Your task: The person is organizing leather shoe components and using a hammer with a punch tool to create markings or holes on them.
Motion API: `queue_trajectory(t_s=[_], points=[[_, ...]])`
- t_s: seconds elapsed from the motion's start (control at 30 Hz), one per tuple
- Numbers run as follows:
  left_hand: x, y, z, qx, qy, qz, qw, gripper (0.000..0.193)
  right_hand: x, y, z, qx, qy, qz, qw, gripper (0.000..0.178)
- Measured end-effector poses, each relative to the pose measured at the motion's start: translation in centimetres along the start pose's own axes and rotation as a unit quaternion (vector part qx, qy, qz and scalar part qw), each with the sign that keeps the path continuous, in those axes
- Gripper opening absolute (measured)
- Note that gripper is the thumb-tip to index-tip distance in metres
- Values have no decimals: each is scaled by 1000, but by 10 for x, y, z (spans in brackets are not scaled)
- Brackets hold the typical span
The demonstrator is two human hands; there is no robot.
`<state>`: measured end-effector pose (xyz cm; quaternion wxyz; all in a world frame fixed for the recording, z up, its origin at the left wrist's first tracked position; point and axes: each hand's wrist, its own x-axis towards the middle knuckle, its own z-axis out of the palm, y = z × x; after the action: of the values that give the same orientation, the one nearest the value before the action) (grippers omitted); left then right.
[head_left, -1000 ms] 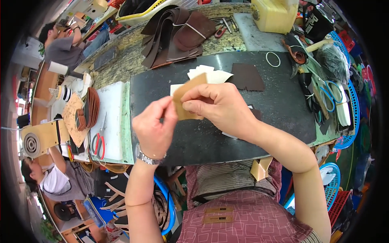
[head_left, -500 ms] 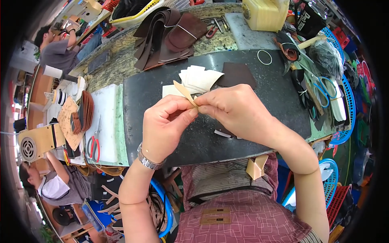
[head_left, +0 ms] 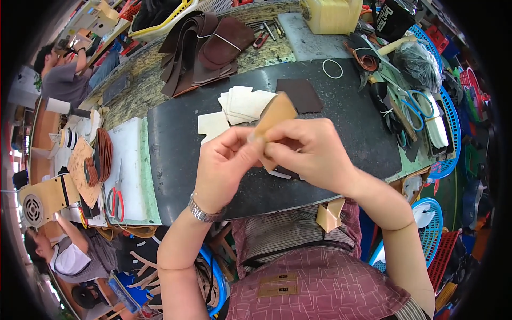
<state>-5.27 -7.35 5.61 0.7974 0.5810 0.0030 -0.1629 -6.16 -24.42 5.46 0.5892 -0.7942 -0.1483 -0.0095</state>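
Note:
Above the black work mat (head_left: 176,176), my left hand (head_left: 225,169) and my right hand (head_left: 314,152) meet, both closed in a pinch. Between their fingertips is a thin flat tan piece (head_left: 279,111), perhaps leather or backing paper; its upper part sticks up and its lower end is mostly hidden by my fingers. Just beyond, several cream-white flat cut pieces (head_left: 242,103) overlap on the mat. To their right lies a dark brown rectangular piece (head_left: 301,95). A small dark piece with a white edge shows partly below my hands. On my lap rests a folded tan scrap (head_left: 330,215).
Brown leather pieces (head_left: 226,47) lie at the back. Red-handled scissors (head_left: 116,204) sit on the white board at left; blue-handled scissors (head_left: 417,110) and tools crowd the right edge. A white ring (head_left: 332,69) lies on the mat. Two people work at far left.
The tan piece has turned from nearly edge-on to showing its broad face. My fingers have shifted on it, and the whole view has moved slightly.

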Motion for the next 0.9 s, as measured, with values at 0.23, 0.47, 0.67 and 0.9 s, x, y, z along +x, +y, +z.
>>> queue_trajectory(t_s=[0.23, 0.47, 0.67, 0.9], points=[[0, 23, -56, 19, -54, 25, 998, 14, -84, 31, -100, -24, -149, 225, 963, 16], [-7, 11, 3, 183, -486, 116, 847, 22, -71, 22, -51, 349, -167, 218, 896, 62], [19, 7, -9, 69, -207, 56, 974, 57, -48, 23, -58, 417, 111, 66, 900, 41], [-19, -72, -15, 653, -303, 260, 644, 85, -43, 84, 9, 533, 248, 164, 792, 34]])
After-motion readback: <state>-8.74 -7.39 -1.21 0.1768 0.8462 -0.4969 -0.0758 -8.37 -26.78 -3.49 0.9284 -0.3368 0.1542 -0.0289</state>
